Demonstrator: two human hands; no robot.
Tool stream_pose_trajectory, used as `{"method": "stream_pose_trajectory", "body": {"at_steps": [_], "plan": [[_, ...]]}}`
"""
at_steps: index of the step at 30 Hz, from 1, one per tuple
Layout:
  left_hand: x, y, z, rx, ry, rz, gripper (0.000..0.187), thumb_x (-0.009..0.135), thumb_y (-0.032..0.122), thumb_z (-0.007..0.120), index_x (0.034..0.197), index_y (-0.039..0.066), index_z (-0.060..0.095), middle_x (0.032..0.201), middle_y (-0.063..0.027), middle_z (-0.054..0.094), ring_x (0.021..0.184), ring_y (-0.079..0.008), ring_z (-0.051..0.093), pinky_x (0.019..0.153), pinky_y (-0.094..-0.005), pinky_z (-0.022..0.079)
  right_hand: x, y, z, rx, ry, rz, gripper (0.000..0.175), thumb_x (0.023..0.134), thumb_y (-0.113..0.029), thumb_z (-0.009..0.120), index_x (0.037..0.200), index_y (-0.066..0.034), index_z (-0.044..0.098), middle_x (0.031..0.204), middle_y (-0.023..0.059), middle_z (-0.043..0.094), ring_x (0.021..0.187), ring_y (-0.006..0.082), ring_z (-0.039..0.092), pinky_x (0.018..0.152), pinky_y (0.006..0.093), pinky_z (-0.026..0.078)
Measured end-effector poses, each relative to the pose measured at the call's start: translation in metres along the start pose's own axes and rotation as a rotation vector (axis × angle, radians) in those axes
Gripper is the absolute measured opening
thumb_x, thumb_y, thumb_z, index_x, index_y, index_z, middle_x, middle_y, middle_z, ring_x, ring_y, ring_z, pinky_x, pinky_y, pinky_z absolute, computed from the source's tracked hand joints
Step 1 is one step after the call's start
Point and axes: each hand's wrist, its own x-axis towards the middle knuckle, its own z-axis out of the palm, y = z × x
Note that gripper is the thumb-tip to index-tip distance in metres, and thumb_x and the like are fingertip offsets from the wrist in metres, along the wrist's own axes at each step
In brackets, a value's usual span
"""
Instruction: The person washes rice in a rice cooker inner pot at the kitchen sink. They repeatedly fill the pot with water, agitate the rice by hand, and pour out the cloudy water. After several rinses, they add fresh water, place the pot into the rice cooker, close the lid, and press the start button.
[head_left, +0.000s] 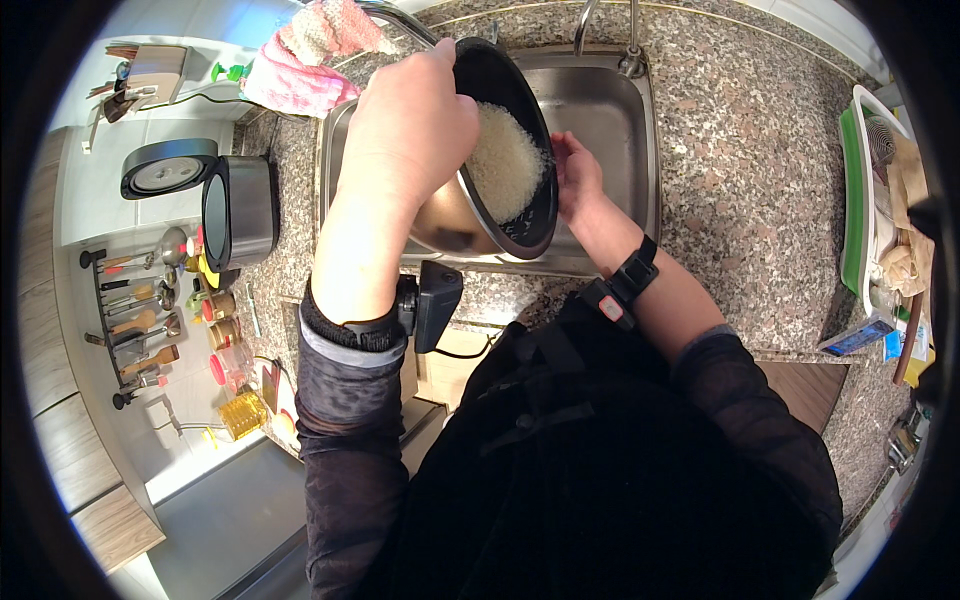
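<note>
Over the stainless steel sink (611, 105), my left hand (412, 120) grips the rim of a dark-lined cooker pot (541, 127), whose outside is golden brown. The pot is tilted to the right, and white rice grains (504, 165) lie heaped against its lower side, with a few loose grains stuck to the wall. My right hand (577, 174) is cupped beside the pot's lower rim, palm towards it; its fingers are partly hidden, and whether they touch the pot cannot be told. The faucet (632, 64) stands at the sink's back edge.
A rice cooker (244, 210) with its lid up stands on the left counter, near hanging utensils (142, 322) and an oil bottle (244, 416). A pink towel (300, 71) hangs left of the sink. On the right, a green-and-white basket (851, 202) holds kitchen items on the granite counter (742, 172).
</note>
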Motion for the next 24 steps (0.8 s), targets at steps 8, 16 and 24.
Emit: {"method": "stream_pose_trajectory", "body": {"at_steps": [8, 16, 24], "plan": [[-0.0029, 0.0036, -0.0034, 0.033, -0.001, 0.002, 0.036, 0.080, 0.010, 0.055, 0.114, -0.001, 0.060, 0.091, -0.0237, 0.067, 0.093, -0.0393, 0.064, 0.084, -0.0461, 0.052, 0.0069, 0.0041, -0.0022, -0.021, -0.003, -0.005, 0.031, 0.102, -0.028, 0.042, 0.080, -0.0114, 0.056, 0.076, 0.0020, 0.061, 0.078, 0.0190, 0.059, 0.079, 0.0330, 0.048], [-0.0031, 0.0036, -0.0039, 0.032, 0.014, 0.002, 0.032, 0.080, 0.009, 0.055, 0.110, -0.001, 0.060, 0.090, -0.0241, 0.067, 0.092, -0.0395, 0.065, 0.083, -0.0466, 0.052, 0.0095, 0.0063, -0.0016, -0.019, -0.025, 0.028, 0.032, 0.102, -0.029, 0.040, 0.080, -0.0114, 0.055, 0.077, 0.0034, 0.060, 0.078, 0.0210, 0.058, 0.079, 0.0353, 0.048], [-0.0024, 0.0071, -0.0050, 0.044, -0.022, 0.015, 0.024, 0.080, 0.008, 0.055, 0.102, -0.002, 0.059, 0.087, -0.0231, 0.067, 0.090, -0.0409, 0.065, 0.082, -0.0477, 0.053, 0.0078, 0.0071, 0.0011, 0.011, -0.036, 0.044, 0.031, 0.102, -0.029, 0.039, 0.081, -0.0112, 0.054, 0.077, 0.0037, 0.060, 0.078, 0.0213, 0.058, 0.079, 0.0360, 0.048]]}}
